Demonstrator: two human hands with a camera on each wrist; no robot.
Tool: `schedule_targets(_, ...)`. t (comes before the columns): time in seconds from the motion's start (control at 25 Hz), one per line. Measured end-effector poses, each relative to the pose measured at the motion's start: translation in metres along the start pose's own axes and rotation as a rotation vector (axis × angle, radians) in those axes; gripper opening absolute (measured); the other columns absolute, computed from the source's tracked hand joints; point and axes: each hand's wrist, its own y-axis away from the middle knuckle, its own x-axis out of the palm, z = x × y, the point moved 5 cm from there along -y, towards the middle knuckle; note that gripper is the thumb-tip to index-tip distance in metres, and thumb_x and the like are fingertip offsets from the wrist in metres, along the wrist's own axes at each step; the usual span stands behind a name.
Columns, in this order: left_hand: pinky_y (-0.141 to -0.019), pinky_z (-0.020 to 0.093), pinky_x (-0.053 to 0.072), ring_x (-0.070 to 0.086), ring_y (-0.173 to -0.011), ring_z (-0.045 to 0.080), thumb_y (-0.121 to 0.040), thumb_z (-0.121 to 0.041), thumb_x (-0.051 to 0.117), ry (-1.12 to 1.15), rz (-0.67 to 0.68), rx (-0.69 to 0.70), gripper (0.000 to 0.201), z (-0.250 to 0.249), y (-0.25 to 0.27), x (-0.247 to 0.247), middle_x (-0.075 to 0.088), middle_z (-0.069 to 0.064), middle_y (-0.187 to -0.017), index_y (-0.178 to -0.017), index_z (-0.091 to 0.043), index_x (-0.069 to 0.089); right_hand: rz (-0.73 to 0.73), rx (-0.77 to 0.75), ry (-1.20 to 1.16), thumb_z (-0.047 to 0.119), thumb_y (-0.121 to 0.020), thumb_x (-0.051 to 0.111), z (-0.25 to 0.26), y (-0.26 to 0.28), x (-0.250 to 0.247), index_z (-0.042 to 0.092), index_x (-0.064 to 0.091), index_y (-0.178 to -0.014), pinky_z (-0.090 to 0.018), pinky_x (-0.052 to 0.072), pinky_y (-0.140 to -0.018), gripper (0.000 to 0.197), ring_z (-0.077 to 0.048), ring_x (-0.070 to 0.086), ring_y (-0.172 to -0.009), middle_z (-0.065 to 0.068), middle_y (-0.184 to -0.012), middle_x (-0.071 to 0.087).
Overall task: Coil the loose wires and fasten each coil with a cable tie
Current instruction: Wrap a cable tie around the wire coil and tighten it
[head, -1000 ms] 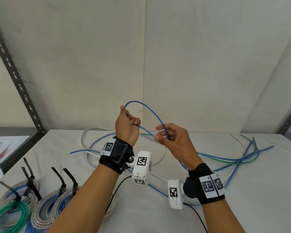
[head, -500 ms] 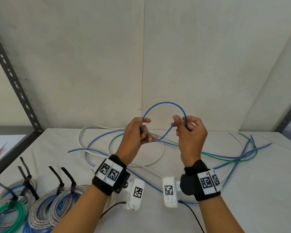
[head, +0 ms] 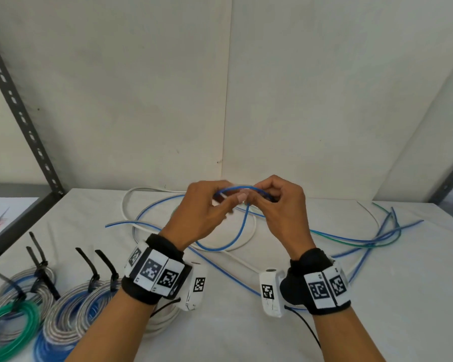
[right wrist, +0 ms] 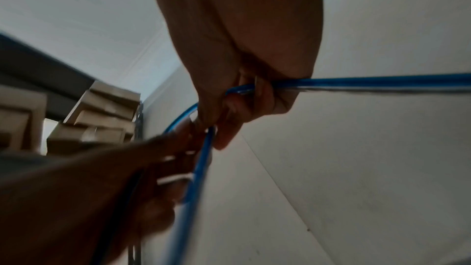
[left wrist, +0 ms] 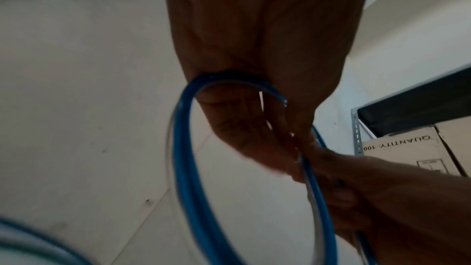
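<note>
The hands are now meeting above the middle of the surface (head: 246, 335), where half a second ago they were apart with a tall blue arch between them; that arch is now lying low and flat. The left hand (head: 202, 212) and right hand (head: 280, 207) are both pinching the blue wire (head: 236, 241), fingers (left wrist: 254, 148) curled round it, and a small loop is hanging below them. The wire is smooth, glossy and round, with a pale stripe along it. Its loose tail is trailing toward the right edge among the thin green and white wires (head: 364, 241). At the front left corner, tied coils (head: 71, 314) of silvery, blue and green wire are lying flat, black cable ties (head: 89, 267) sticking up.
</note>
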Motion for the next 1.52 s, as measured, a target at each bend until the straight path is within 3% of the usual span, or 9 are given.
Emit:
schedule_targets(0.08,-0.067,0.036,0.051,0.060,-0.067,0.012,-0.096,-0.041,0.065,0.055,0.044,-0.050,0.023,0.008,-0.001,0.000,0.069,-0.002,-0.077,-0.095,-0.020,0.074,0.141,0.042,-0.062,0.018,-0.083,0.081,0.003,0.001,-0.002,0.004,0.074,-0.092,-0.022,0.056,-0.068,0.018,-0.017,0.075,-0.075,-0.006,-0.079,0.077)
schedule_targets(0.2,-0.065,0.033,0.052,0.060,-0.071,0.014,-0.089,-0.041,0.073,0.258,0.044,-0.141,0.024,0.011,0.000,-0.004,0.067,0.019,-0.091,-0.104,-0.022,0.072,0.171,0.106,-0.163,0.026,-0.076,0.081,0.005,0.001,-0.005,0.004,0.069,-0.098,-0.018,0.048,-0.061,0.033,-0.013,0.066,-0.062,-0.008,-0.074,0.076)
schedule_targets(0.32,-0.066,0.015,0.045,0.063,-0.070,0.002,-0.081,-0.029,0.082,0.312,0.130,-0.197,0.020,0.007,0.003,0.005,0.076,0.000,-0.090,-0.100,-0.021,0.078,0.108,0.159,-0.227,0.030,-0.070,0.083,0.002,0.002,-0.002,0.007,0.063,-0.089,-0.025,0.046,-0.055,0.037,-0.019,0.053,-0.054,-0.015,-0.067,0.070)
schedule_targets(0.52,-0.063,0.026,0.043,0.052,-0.063,0.014,-0.085,-0.031,0.079,0.265,0.179,-0.257,0.015,0.016,0.005,0.013,0.077,0.007,-0.083,-0.085,-0.015,0.080,0.091,0.091,-0.160,0.024,-0.076,0.084,0.005,0.004,0.005,0.012,0.072,-0.091,-0.040,0.060,-0.076,0.023,-0.034,0.072,-0.079,-0.010,-0.084,0.077)
schedule_targets(0.64,-0.060,0.021,0.043,0.063,-0.066,0.013,-0.088,-0.025,0.076,0.300,0.102,-0.249,0.016,0.018,0.004,-0.003,0.077,0.007,-0.085,-0.089,-0.009,0.077,-0.048,0.053,-0.193,0.015,-0.091,0.073,0.003,-0.001,-0.009,0.012,0.076,-0.099,-0.019,0.051,-0.069,0.009,-0.012,0.067,-0.071,-0.003,-0.081,0.075)
schedule_targets(0.76,-0.061,0.021,0.049,0.069,-0.071,0.017,-0.085,-0.026,0.077,0.370,-0.051,-0.261,0.023,0.025,0.002,-0.021,0.077,0.011,-0.086,-0.093,-0.004,0.074,-0.167,-0.010,-0.054,0.019,-0.097,0.068,0.001,-0.005,-0.025,0.020,0.075,-0.095,-0.030,0.053,-0.072,0.008,-0.014,0.065,-0.075,0.002,-0.079,0.073)
schedule_targets(1.0,-0.068,0.022,0.058,0.070,-0.070,0.017,-0.080,-0.020,0.076,0.716,-0.276,-0.283,0.022,0.027,0.001,-0.022,0.075,0.011,-0.084,-0.093,-0.004,0.068,0.215,-0.054,0.027,0.005,-0.101,0.053,0.013,0.011,0.023,0.023,0.067,-0.127,-0.026,0.052,-0.067,0.034,-0.014,0.063,-0.069,0.000,-0.088,0.070)
schedule_targets(1.24,-0.073,0.025,0.060,0.075,-0.079,0.026,-0.076,-0.016,0.077,0.857,-0.354,-0.279,0.033,0.030,0.000,-0.022,0.075,0.018,-0.090,-0.102,0.001,0.067,0.045,-0.029,0.020,0.030,-0.090,0.076,0.011,0.013,0.029,0.026,0.076,-0.102,-0.018,0.049,-0.065,0.013,-0.013,0.059,-0.074,0.011,-0.094,0.074)
schedule_targets(1.52,-0.081,0.035,0.061,0.075,-0.089,0.026,-0.073,-0.024,0.081,0.598,-0.258,-0.238,0.046,0.026,-0.001,-0.021,0.077,0.012,-0.098,-0.110,-0.003,0.064,-0.036,-0.051,-0.015,0.018,-0.085,0.082,0.007,0.009,0.014,0.016,0.075,-0.086,-0.025,0.051,-0.063,0.007,-0.016,0.063,-0.071,0.007,-0.080,0.074)
